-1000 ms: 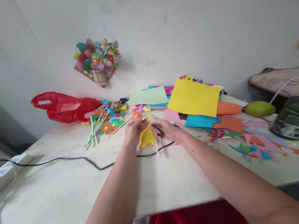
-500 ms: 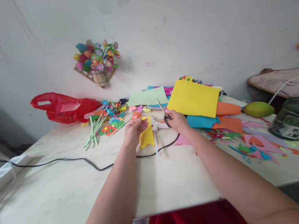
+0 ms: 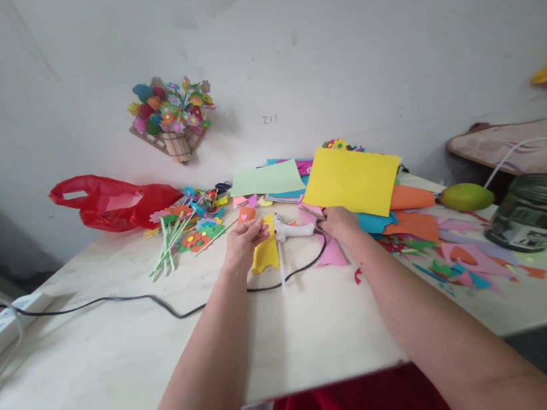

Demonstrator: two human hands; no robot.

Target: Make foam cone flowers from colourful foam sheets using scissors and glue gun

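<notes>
Metal scissors [image 3: 310,211], just right of centre; seemingly a set-down step
Right hand [image 3: 340,224] grips them; left hand [image 3: 244,240], by yellow foam [image 3: 265,258], pinching can't be told; next move calls for avoiding the cord [image 3: 181,315].

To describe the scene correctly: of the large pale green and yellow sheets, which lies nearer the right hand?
The yellow sheet, just beyond the right hand; the pale green sheet lies farther left.

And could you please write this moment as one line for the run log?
left hand: by yellow piece, grip contents unclear | right hand: closed on scissors | white glue gun: between hands
</notes>
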